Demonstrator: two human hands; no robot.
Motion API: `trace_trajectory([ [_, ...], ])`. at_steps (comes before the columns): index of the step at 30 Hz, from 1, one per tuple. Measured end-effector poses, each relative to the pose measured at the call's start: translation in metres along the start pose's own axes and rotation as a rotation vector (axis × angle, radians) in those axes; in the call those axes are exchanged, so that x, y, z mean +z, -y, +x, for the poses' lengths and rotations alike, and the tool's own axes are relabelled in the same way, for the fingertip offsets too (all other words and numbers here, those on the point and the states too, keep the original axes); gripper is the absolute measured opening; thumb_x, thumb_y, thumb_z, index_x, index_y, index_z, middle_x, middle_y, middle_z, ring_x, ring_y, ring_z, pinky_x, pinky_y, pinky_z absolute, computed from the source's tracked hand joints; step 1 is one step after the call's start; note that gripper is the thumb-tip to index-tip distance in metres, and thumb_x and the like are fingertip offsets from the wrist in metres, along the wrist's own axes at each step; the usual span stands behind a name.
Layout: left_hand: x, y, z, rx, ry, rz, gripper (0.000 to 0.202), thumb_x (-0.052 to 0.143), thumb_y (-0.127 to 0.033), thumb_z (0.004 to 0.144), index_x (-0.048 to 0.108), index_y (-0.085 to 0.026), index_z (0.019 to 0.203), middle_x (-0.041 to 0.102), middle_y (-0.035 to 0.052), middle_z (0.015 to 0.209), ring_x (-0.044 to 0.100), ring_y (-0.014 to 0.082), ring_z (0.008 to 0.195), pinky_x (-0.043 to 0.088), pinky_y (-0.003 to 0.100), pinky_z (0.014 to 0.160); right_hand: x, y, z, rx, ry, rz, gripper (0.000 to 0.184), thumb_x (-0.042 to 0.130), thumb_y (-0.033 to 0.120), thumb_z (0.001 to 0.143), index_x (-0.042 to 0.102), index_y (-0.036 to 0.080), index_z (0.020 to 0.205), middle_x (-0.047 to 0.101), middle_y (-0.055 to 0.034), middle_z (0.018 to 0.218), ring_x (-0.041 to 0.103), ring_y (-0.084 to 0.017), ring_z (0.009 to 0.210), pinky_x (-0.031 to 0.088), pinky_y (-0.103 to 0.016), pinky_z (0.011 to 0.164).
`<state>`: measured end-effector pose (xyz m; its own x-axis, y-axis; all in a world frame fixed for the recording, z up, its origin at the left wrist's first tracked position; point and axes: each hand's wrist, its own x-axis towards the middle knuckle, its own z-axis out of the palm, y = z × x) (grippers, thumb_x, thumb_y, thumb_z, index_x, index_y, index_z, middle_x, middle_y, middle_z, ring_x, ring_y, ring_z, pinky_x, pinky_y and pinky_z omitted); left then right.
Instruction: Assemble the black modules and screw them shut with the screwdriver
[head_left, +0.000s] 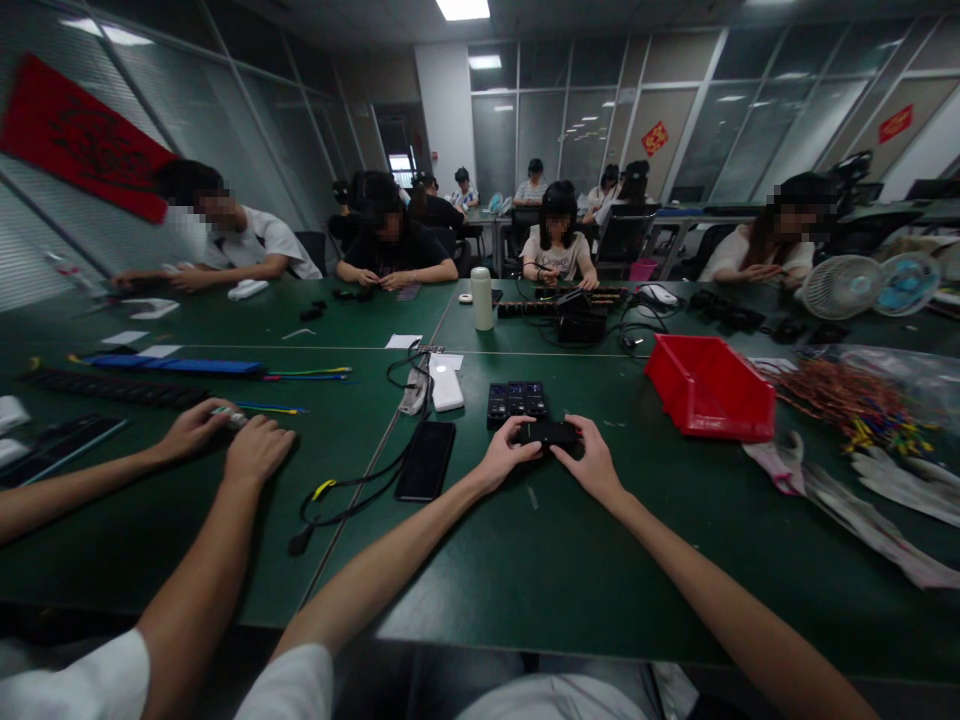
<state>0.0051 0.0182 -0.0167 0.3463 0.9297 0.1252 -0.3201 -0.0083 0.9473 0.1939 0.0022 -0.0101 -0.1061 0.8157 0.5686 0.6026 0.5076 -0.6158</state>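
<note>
My left hand (504, 455) and my right hand (592, 462) both grip a small black block-shaped part (547, 434) just above the green table (540, 560), one hand at each end. Fingers of both hands curl round it. Just beyond it lies a row of black rectangular parts with bluish faces (516, 400). A black phone (426, 460) lies flat to the left of my left hand.
A red bin (709, 388) stands at the right, with a bundle of coloured wires (847, 400) and grey gloves (862, 495) beyond it. A neighbour's two hands (225, 440) work at my left. Cables, a white bottle (482, 298), fans and several seated people fill the far side.
</note>
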Motion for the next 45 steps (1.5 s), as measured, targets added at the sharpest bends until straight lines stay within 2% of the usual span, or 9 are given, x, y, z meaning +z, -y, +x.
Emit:
trace_trajectory([
  [7, 0.0, -0.008, -0.002, -0.06, 0.008, -0.054, 0.044, 0.066, -0.035, 0.071, 0.048, -0.022, 0.11, 0.05, 0.0057, 0.107, 0.056, 0.0179, 0.094, 0.054, 0.041, 0.078, 0.0, 0.001, -0.002, 0.028, 0.006, 0.143, 0.044, 0.062, 0.036, 0.078, 0.047, 0.024, 0.119, 0.053, -0.0096, 0.115, 0.054, -0.026, 0.106, 0.054, -0.041, 0.08],
  [11, -0.001, -0.011, 0.0, -0.121, 0.028, -0.131, 0.034, 0.058, -0.043, 0.076, 0.05, -0.023, 0.102, 0.049, 0.0029, 0.103, 0.056, 0.0155, 0.088, 0.056, 0.04, 0.072, 0.0, 0.002, -0.002, 0.002, 0.018, 0.195, 0.047, 0.062, 0.034, 0.078, 0.045, 0.024, 0.121, 0.052, -0.0098, 0.119, 0.052, -0.026, 0.11, 0.053, -0.043, 0.084],
  [15, -0.001, -0.013, 0.0, -0.116, 0.028, -0.127, 0.033, 0.062, -0.041, 0.074, 0.051, -0.022, 0.099, 0.049, 0.0026, 0.103, 0.054, 0.0159, 0.091, 0.057, 0.039, 0.072, 0.0, 0.004, -0.002, -0.028, 0.024, 0.226, 0.051, 0.061, 0.031, 0.08, 0.04, 0.024, 0.126, 0.047, -0.0106, 0.128, 0.047, -0.026, 0.118, 0.049, -0.044, 0.091],
  [19, 0.001, -0.013, -0.002, -0.096, 0.031, -0.115, 0.034, 0.064, -0.038, 0.073, 0.052, -0.021, 0.099, 0.05, 0.0039, 0.107, 0.053, 0.0182, 0.097, 0.055, 0.042, 0.075, -0.001, 0.004, -0.002, -0.035, -0.01, 0.202, 0.05, 0.06, 0.03, 0.081, 0.04, 0.025, 0.127, 0.046, -0.0103, 0.128, 0.045, -0.026, 0.12, 0.05, -0.044, 0.091],
  [22, 0.002, -0.012, -0.003, -0.064, 0.042, -0.077, 0.038, 0.067, -0.033, 0.071, 0.052, -0.02, 0.103, 0.051, 0.006, 0.111, 0.053, 0.0207, 0.102, 0.054, 0.041, 0.079, -0.002, 0.004, -0.001, -0.024, -0.034, 0.176, 0.047, 0.059, 0.029, 0.081, 0.043, 0.024, 0.125, 0.047, -0.0103, 0.125, 0.047, -0.026, 0.117, 0.052, -0.043, 0.088],
  [27, 0.002, -0.011, -0.003, -0.029, 0.077, -0.042, 0.058, 0.071, -0.027, 0.068, 0.046, -0.023, 0.12, 0.05, 0.0098, 0.123, 0.052, 0.0227, 0.108, 0.05, 0.041, 0.085, -0.003, 0.003, 0.0, -0.053, -0.02, 0.15, 0.032, 0.055, 0.028, 0.084, 0.05, 0.025, 0.116, 0.049, -0.0099, 0.122, 0.049, -0.026, 0.115, 0.051, -0.045, 0.088],
  [34, -0.002, -0.011, -0.002, -0.078, 0.081, 0.043, 0.063, 0.072, -0.029, 0.067, 0.047, -0.021, 0.124, 0.059, 0.0102, 0.113, 0.06, 0.02, 0.095, 0.05, 0.033, 0.08, -0.002, 0.003, 0.0, -0.078, -0.005, 0.153, 0.03, 0.053, 0.029, 0.084, 0.051, 0.025, 0.114, 0.051, -0.01, 0.121, 0.05, -0.026, 0.114, 0.051, -0.045, 0.088],
  [40, -0.003, -0.01, 0.0, -0.182, 0.126, -0.126, 0.051, 0.055, -0.045, 0.079, 0.047, -0.022, 0.123, 0.063, 0.0099, 0.106, 0.066, 0.0215, 0.082, 0.051, 0.04, 0.077, -0.001, 0.001, 0.0, -0.086, 0.011, 0.136, 0.03, 0.053, 0.027, 0.084, 0.052, 0.025, 0.114, 0.051, -0.0096, 0.122, 0.049, -0.025, 0.115, 0.049, -0.045, 0.091],
  [45, -0.004, -0.008, 0.002, -0.193, 0.102, -0.167, 0.049, 0.057, -0.041, 0.078, 0.047, -0.021, 0.121, 0.063, 0.0098, 0.105, 0.067, 0.0222, 0.082, 0.051, 0.043, 0.08, -0.001, 0.0, 0.0, -0.093, 0.011, 0.13, 0.03, 0.053, 0.027, 0.085, 0.052, 0.025, 0.114, 0.051, -0.0097, 0.123, 0.049, -0.025, 0.116, 0.048, -0.046, 0.091],
])
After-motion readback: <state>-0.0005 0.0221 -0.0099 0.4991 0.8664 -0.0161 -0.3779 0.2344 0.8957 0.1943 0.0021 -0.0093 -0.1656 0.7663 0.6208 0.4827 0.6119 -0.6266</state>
